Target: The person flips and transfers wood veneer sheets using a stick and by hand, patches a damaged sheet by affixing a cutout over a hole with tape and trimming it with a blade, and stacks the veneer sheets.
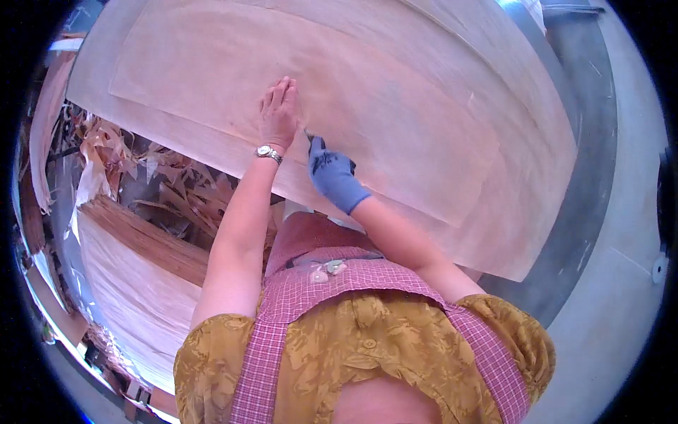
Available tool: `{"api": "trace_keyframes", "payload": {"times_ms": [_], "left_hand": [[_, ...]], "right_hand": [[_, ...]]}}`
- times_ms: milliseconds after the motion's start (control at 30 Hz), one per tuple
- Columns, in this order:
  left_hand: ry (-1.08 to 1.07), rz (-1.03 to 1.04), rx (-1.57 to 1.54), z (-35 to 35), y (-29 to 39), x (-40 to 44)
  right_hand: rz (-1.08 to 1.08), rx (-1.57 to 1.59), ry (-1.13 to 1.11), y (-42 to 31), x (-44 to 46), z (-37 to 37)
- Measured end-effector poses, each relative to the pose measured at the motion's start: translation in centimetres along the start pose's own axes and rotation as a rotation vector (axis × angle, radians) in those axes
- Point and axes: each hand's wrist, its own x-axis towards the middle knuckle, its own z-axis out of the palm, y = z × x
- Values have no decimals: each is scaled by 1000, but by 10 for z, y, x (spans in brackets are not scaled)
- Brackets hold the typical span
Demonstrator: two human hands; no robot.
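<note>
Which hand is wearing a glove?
The right hand, in a blue glove; the left hand, flat on the pale sheet, has only a wristwatch.

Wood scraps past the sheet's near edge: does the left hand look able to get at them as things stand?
Probably yes: the left hand lies on the sheet, appearing to hold nothing, and wood scraps show in the open past its edge; their depth is unclear.

This place was a wood veneer workshop: broad thin sheets (pixel 409 120) lay spread flat, torn scraps (pixel 106 145) were heaped beside, and a layered stack (pixel 138 265) was near.
</note>
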Motion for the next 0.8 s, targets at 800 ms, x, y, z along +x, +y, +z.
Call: {"api": "trace_keyframes", "payload": {"times_ms": [800], "left_hand": [[-42, 64, 19, 26, 118, -31]], "right_hand": [[-267, -43, 91, 229, -146, 29]]}}
